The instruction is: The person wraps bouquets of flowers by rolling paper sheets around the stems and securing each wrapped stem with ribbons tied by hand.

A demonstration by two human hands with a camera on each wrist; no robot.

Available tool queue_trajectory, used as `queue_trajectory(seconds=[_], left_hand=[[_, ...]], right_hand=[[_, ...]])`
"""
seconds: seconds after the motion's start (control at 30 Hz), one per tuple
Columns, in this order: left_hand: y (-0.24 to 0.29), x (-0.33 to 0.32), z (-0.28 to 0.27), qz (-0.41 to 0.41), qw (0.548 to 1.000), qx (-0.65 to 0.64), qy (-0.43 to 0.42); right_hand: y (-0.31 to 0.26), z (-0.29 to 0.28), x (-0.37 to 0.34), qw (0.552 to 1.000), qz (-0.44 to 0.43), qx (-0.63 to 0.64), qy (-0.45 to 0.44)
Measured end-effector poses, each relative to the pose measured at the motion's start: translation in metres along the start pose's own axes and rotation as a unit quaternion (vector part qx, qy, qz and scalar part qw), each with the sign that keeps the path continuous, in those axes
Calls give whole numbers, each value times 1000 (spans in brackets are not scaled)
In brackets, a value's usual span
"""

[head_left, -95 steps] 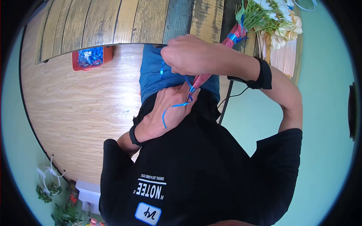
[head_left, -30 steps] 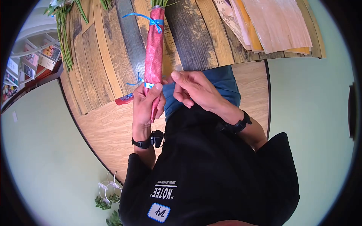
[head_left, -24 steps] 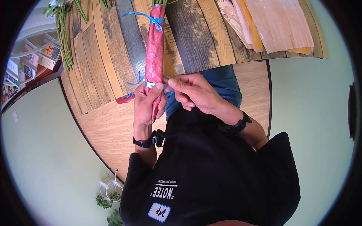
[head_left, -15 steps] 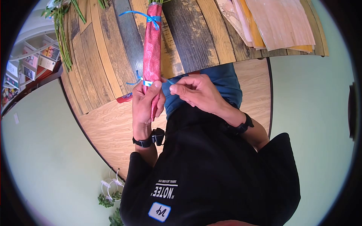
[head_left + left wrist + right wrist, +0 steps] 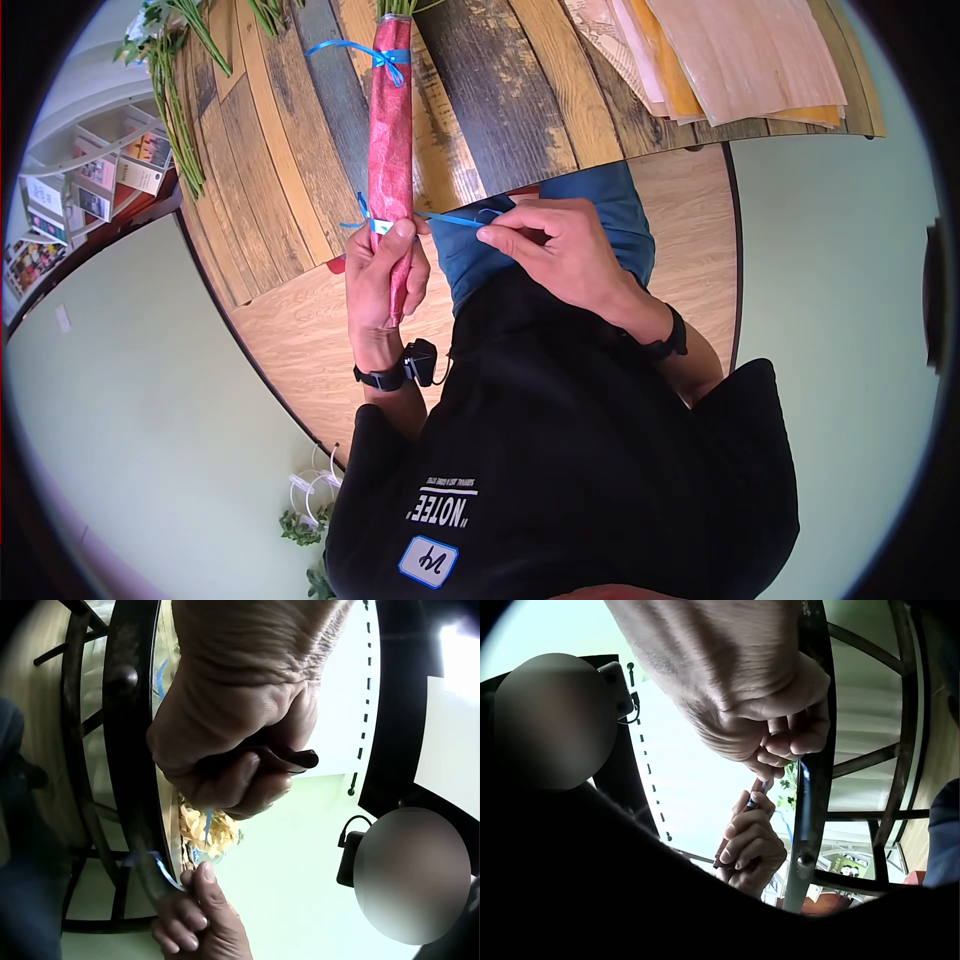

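Note:
A bouquet (image 5: 391,150) wrapped in red paper slants across the table edge in the head view, its green stems running out of the top of the frame. My left hand (image 5: 386,275) grips its tapered lower end, thumb on top beside a ribbon band. From that band a blue ribbon (image 5: 450,217) stretches toward the right, and my right hand (image 5: 560,250) pinches its free end between thumb and fingertips. In the right wrist view the left hand (image 5: 751,844) holds the paper wrap below the right fingers. A second blue ribbon bow (image 5: 390,60) circles the wrap higher up.
Sheets of wrapping paper (image 5: 740,60) lie stacked on the wooden table (image 5: 500,90) at the right. Loose flower stems (image 5: 172,110) hang over its left side, near a rack of cards (image 5: 95,180). A red container (image 5: 337,265) shows below the table edge.
The arms, crossed earlier, are now side by side, and the bouquet points away. My right hand came to the ribbon, pinched it and drew it rightward; the left keeps its grip.

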State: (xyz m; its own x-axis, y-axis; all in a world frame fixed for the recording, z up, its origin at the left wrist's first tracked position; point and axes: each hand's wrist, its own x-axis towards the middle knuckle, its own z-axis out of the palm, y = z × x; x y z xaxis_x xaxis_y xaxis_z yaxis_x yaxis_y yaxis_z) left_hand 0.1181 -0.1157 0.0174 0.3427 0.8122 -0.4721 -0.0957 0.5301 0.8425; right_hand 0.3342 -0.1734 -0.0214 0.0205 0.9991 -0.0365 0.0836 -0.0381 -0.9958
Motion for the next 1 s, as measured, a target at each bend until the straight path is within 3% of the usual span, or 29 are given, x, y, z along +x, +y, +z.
queue_trajectory(seconds=[0.17, 0.47, 0.77, 0.9, 1.0], left_hand=[[2, 1, 9, -4, 998, 48, 44], [3, 8, 21, 14, 998, 51, 46], [-12, 17, 40, 52, 986, 130, 88], [-12, 14, 54, 64, 969, 202, 127], [-15, 12, 67, 115, 906, 364, 180]], right_hand=[[0, -7, 0, 999, -46, -21, 18], [4, -18, -5, 997, -70, -16, 8], [-9, -54, -8, 996, 75, 20, -46], [-30, -68, -6, 996, 60, 41, -46], [-40, -75, -6, 997, 51, 37, -41]])
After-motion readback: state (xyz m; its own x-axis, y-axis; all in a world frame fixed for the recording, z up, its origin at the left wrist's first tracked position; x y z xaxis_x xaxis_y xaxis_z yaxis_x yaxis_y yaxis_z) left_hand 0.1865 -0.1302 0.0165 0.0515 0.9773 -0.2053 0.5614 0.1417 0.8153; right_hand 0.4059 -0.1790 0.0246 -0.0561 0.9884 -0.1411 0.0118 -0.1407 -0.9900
